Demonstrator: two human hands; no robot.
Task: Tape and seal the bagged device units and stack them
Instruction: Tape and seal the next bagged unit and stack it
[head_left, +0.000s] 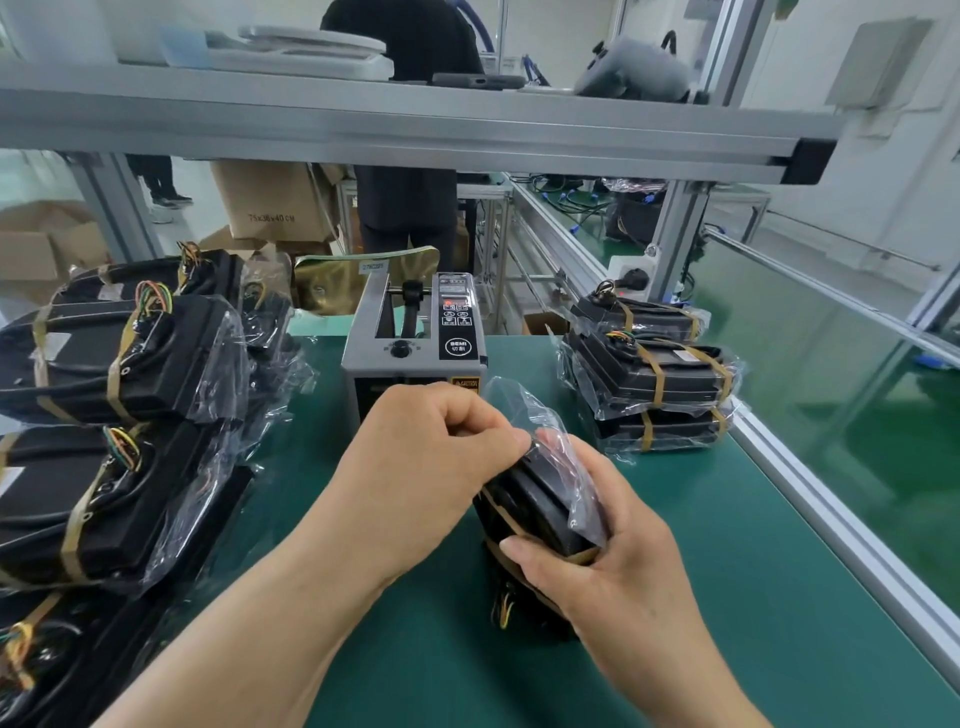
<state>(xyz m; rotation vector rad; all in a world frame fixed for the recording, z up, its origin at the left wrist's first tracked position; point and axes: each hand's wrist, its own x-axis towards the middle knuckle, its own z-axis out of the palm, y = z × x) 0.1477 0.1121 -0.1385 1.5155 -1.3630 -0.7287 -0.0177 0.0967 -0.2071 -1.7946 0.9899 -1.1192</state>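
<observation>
A black device unit (535, 512) in a clear plastic bag stands on end on the green mat (727, 571), near the table's middle. My right hand (618, 540) grips it from the right side, thumb across a brown tape band. My left hand (431, 462) pinches the loose bag top at the unit's upper edge. The grey tape dispenser (415, 343) stands just behind my hands. A stack of taped bagged units (654, 374) sits at the right. Several bagged units (114, 364) are piled at the left.
An aluminium shelf rail (415, 130) crosses overhead. The table's aluminium edge (831, 514) runs along the right. Cardboard boxes (275, 202) and a standing person (410, 202) are beyond the bench. A gold foil bag (337, 280) lies behind the dispenser.
</observation>
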